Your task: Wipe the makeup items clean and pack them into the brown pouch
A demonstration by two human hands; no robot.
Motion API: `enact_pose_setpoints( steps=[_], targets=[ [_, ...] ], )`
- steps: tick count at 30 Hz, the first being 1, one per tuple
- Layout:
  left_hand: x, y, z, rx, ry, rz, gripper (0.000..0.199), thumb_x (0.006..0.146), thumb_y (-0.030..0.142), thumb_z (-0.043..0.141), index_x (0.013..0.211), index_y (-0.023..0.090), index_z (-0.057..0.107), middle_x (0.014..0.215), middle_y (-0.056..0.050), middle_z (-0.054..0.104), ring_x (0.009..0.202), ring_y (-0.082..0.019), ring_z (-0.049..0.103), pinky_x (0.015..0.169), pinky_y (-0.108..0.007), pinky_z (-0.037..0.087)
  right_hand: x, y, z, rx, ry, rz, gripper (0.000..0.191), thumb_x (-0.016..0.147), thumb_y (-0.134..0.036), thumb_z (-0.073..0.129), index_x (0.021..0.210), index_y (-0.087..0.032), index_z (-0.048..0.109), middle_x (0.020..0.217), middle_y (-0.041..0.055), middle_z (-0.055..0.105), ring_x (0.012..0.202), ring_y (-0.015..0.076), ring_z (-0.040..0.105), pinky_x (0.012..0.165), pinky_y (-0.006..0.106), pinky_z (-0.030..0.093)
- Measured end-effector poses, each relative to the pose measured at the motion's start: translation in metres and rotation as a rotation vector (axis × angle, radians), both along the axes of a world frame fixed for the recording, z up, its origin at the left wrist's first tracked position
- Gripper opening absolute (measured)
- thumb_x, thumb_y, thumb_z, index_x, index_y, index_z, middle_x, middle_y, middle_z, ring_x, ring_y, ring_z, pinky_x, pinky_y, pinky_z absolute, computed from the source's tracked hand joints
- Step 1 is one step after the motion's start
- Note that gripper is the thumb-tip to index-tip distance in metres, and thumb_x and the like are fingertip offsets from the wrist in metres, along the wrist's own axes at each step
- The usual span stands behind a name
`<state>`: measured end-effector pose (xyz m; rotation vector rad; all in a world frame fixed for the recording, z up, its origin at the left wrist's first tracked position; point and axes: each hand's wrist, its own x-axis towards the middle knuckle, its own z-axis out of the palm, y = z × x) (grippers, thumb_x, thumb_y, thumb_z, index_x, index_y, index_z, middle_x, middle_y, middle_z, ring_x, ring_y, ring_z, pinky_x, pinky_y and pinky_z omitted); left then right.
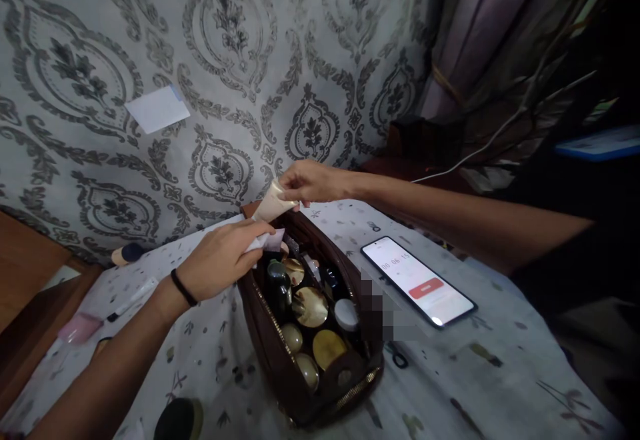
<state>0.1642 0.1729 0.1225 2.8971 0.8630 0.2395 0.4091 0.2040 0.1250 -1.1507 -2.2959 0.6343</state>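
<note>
Head view: above the brown bag (263, 343), the right hand (311, 183) grips a pale tube (273, 204); the left hand (217, 259) pinches a whitish piece (257, 243).

Head-worn view, forward and down over the brown bag (285, 387)

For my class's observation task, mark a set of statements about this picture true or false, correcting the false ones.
1. The brown leather-look zippered bag is open. True.
2. The right hand grips a cream-coloured tube. True.
3. The smartphone lies inside the bag. False: it lies beside the bag, on the patterned cloth.
4. The left hand is empty. False: its fingers hold a pale item, too unclear to identify.
5. A black wristband circles the left wrist. True.
6. The smartphone's screen is dark. False: it is lit, showing digits and a red button.
</note>
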Motion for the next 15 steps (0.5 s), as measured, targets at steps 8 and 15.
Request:
enact_pose_setpoints(
  steps=[8, 15],
  targets=[
    [-0.002, 0.003, -0.004, -0.011, -0.055, -0.018, 0.037, 0.092, 0.024, 0.044, 0.123, 0.023, 0.064, 0.126, -0.005, 0.07, 0.114, -0.025, 0.065, 0.098, -0.036, 0.048, -0.035, 0.029, 0.001, -0.21, -0.1, 0.227, 0.018, 0.087, -0.004, 0.055, 0.073, -0.007, 0.067, 0.055, -0.0031, 0.061, 0.052, 0.0061, 0.058, 0.052, 0.015, 0.043],
    [-0.005, 0.003, -0.007, -0.02, -0.065, 0.027, 0.035, 0.095, 0.03, 0.042, 0.121, 0.024, 0.065, 0.12, -0.004, 0.073, 0.109, -0.026, 0.067, 0.096, -0.037, 0.049, -0.071, 0.034, -0.012, -0.148, 0.125, -0.255, 0.041, 0.078, -0.016, 0.04, 0.045, 0.005, 0.051, 0.054, -0.0065, 0.062, 0.045, -0.0067, 0.051, 0.053, 0.006, 0.03]
  ],
)
